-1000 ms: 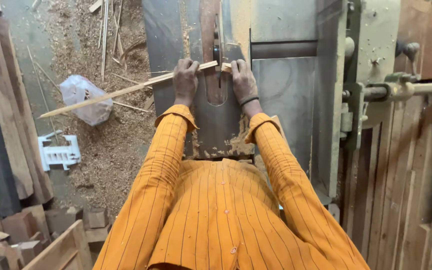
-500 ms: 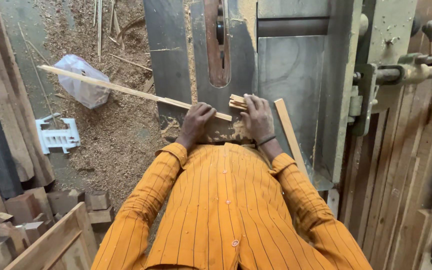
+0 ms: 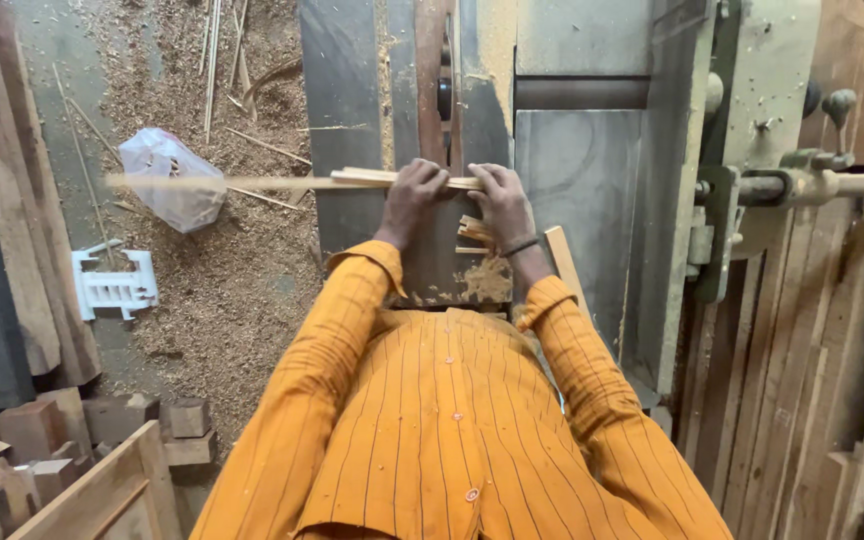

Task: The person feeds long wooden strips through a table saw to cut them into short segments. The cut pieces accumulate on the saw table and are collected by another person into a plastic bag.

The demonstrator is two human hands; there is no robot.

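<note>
Sawdusty saw table (image 3: 572,190), both hands (image 3: 457,200) on thin wood strip (image 3: 252,183).

Both arms reach straight forward from the body in long orange striped sleeves, elbows slightly bent and forearms converging toward the middle. The left hand (image 3: 414,190) lies palm down with its fingers curled forward and closed in a grip, knuckles up. The right hand (image 3: 500,203) sits just beside it at the same height, also palm down with fingers bent over and gripping, a dark band around its wrist where the cuff ends; the two hands are close together, nearly touching.
</note>
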